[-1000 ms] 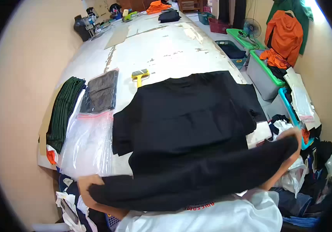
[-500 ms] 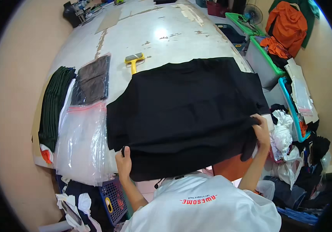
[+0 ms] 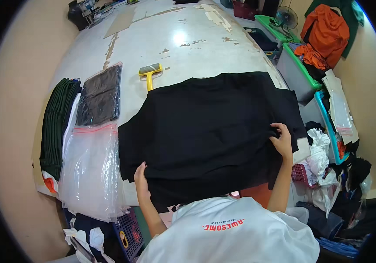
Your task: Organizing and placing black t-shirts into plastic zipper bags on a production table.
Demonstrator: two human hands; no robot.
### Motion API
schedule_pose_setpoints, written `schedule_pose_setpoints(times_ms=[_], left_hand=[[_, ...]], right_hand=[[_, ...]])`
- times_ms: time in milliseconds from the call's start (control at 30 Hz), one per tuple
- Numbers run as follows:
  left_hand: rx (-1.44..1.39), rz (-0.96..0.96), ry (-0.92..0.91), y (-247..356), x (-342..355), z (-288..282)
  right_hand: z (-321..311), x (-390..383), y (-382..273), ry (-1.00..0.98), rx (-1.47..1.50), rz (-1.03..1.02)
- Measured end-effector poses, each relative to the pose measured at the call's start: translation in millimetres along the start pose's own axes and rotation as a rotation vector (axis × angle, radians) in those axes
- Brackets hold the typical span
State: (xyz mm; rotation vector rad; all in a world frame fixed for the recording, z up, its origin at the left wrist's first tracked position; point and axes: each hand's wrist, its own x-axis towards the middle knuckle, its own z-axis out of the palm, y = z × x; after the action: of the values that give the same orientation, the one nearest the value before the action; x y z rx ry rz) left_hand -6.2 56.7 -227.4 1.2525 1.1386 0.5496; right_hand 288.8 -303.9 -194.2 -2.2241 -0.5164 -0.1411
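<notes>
A black T-shirt (image 3: 205,131) lies spread across the near part of the table, its near edge hanging toward me. My left hand (image 3: 142,182) is at its near left edge, seen side-on with fingers stretched along the cloth; part of the hand is hidden. On the right side of the shirt, my right hand (image 3: 283,141) touches the fabric, thumb and fingers apart. A yellow-handled lint roller (image 3: 150,76) lies just beyond the shirt. Clear plastic bags (image 3: 92,171) are stacked left of my left hand, below a bagged dark garment (image 3: 100,94).
A pile of folded dark green garments (image 3: 58,127) lines the left side of the white table (image 3: 170,52). Along the right stand green-rimmed bins (image 3: 299,70), a blue-rimmed bin (image 3: 323,114) and heaped white cloth (image 3: 319,151). A blue basket (image 3: 128,232) sits below at left.
The shirt's near part has been lowered and lies flatter. My right hand has let go of its edge and moved up and left onto the cloth. My left hand's grip has loosened.
</notes>
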Motion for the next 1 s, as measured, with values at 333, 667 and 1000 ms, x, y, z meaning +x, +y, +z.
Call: schedule_pose_setpoints(times_ms=[333, 667, 1000], left_hand=[[-0.145, -0.017, -0.007, -16.5, 8.6, -8.9], [-0.091, 0.099, -0.07, -6.1, -16.2, -14.2], [-0.618, -0.151, -0.327, -12.0, -59.6, -35.0]], right_hand=[[-0.8, -5.6, -3.2, -0.208, 0.079, 0.017], [-32.9, -50.8, -37.5, -0.059, 0.182, -0.082], [-80.2, -111.6, -37.1, -0.073, 0.251, -0.023]])
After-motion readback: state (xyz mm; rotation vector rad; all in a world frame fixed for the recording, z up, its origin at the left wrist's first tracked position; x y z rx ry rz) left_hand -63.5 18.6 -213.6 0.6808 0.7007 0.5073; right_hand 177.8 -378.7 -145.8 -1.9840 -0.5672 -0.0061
